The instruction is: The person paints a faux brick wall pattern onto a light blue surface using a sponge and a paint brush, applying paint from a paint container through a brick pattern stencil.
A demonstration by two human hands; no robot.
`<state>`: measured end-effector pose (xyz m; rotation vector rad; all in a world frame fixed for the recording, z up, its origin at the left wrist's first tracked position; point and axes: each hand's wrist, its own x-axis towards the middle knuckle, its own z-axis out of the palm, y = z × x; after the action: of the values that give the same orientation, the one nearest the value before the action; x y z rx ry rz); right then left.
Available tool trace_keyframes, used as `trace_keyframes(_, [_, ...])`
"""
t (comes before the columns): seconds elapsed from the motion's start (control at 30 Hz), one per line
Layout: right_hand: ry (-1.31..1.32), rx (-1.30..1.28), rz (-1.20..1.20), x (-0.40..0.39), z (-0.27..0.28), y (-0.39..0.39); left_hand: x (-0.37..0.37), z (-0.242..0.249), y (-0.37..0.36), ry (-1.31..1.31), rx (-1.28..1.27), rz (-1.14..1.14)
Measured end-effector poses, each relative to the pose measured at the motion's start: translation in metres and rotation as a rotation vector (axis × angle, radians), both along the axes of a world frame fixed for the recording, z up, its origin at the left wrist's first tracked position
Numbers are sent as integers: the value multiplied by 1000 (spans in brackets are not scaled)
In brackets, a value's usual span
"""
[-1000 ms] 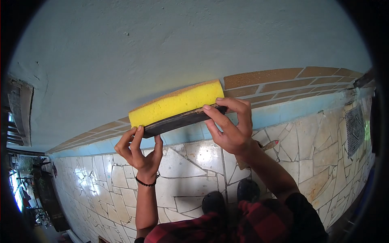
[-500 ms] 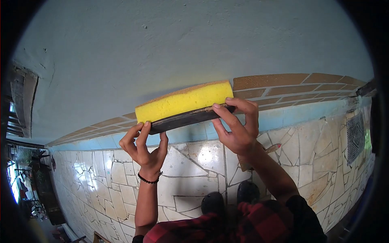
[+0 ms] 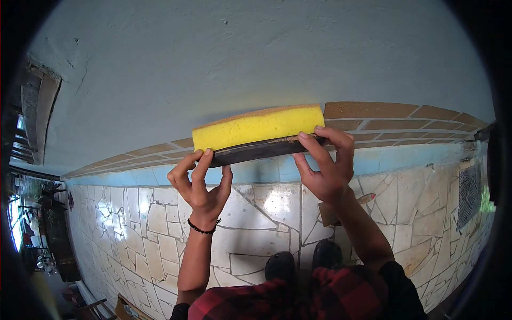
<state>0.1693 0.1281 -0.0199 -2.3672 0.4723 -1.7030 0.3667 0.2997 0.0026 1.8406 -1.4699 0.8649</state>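
Observation:
Both hands hold a long sponge float (image 3: 258,128), a thick yellow sponge on a black backing, its far face edged in brown. My left hand (image 3: 201,184) pinches the backing's left end, fingertips on top and thumb below. At the right end, my right hand (image 3: 328,168) grips it the same way, fingers spread along the edge. The sponge's brown face is turned to the grey wall (image 3: 213,64), right beside the painted brown bricks (image 3: 373,110). The contact side is hidden from me.
A pale blue band (image 3: 389,160) runs along the wall's foot, above a floor of irregular stone tiles (image 3: 256,213). A trowel (image 3: 329,215) lies on the floor, partly behind my right forearm. My dark shoes (image 3: 280,266) stand below. A framed opening (image 3: 45,112) is at far left.
The view has shifted, so the float, hands and wall bricks all appear farther right. The float looks slightly more level in view. Both hands keep their grip.

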Motion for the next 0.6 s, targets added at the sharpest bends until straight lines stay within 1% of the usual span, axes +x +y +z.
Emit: trace_keyframes(0.6, [2,-28,-10,1,3,-1,3,-2,-3,7,-10,-7])
